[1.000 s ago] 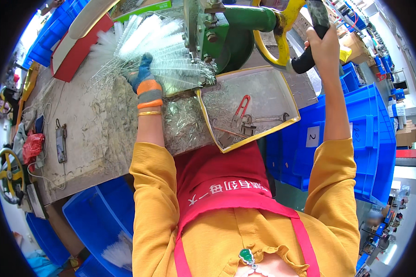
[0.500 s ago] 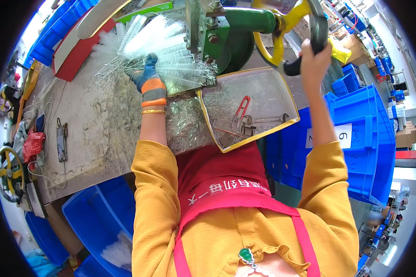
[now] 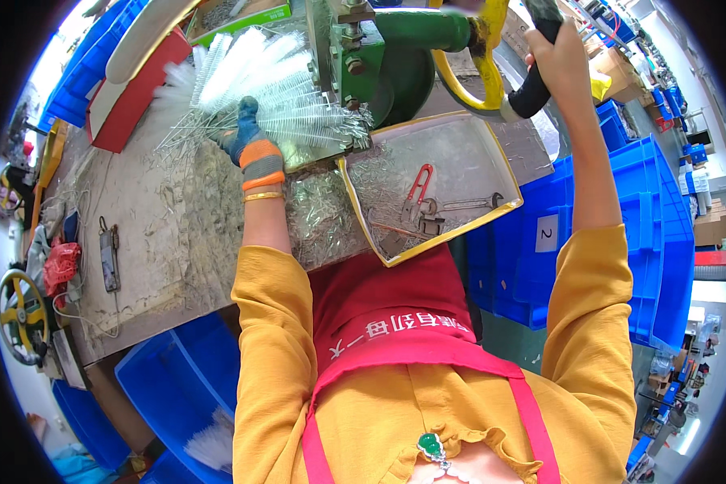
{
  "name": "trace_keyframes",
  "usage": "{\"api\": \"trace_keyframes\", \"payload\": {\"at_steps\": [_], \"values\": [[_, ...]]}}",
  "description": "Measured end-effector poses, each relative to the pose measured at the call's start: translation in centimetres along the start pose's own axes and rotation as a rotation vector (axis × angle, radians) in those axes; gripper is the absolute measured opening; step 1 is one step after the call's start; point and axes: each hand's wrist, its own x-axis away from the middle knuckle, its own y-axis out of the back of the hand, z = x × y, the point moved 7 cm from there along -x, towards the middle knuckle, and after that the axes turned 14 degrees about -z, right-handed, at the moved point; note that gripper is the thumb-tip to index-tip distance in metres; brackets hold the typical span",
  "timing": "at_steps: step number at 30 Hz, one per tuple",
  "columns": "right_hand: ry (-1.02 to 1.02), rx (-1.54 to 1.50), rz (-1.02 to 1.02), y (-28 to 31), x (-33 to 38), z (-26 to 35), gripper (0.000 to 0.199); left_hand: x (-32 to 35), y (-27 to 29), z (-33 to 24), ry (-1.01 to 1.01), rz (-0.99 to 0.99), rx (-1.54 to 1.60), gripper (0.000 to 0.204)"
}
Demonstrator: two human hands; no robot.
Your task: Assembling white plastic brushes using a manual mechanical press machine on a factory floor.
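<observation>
My left hand (image 3: pixel 255 152), in a blue, grey and orange glove, is closed around the wire stems of a fanned bundle of white bristle brushes (image 3: pixel 286 109). Its thumb points up, while its other fingers are partly hidden by the stems. The brushes' right ends lie at the foot of a green metal hand press (image 3: pixel 367 68). My bare right hand (image 3: pixel 563 63) grips the black-wrapped part of the rim of the press's yellow handwheel (image 3: pixel 489 60), whose top runs out of view.
Right of the brushes, a yellow-edged tray (image 3: pixel 460 235) holds red-handled pliers (image 3: pixel 419 185) and an adjustable wrench (image 3: pixel 476 205). Wire scraps litter the worktable (image 3: pixel 149 242). Blue bins (image 3: pixel 597 242) stand at the right, others (image 3: pixel 169 379) below left. A phone (image 3: pixel 109 254) lies at left.
My right hand has moved farther away and slightly right with the handwheel's grip, so the wheel has turned. My left hand keeps its hold on the brushes. The whole view has shifted slightly.
</observation>
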Motion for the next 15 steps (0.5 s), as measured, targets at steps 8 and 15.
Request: {"api": "trace_keyframes", "payload": {"at_steps": [8, 15], "values": [[0.126, -0.019, -0.007, -1.8, 1.3, -0.6, 0.025, -0.1, -0.5, 0.0, -0.099, -0.044, 0.034, 0.063], [-0.085, -0.387, -0.389, -1.1, 6.8, -4.2, 0.033, -0.5, -0.5, 0.3, -0.173, -0.077, 0.069, 0.066]]}}
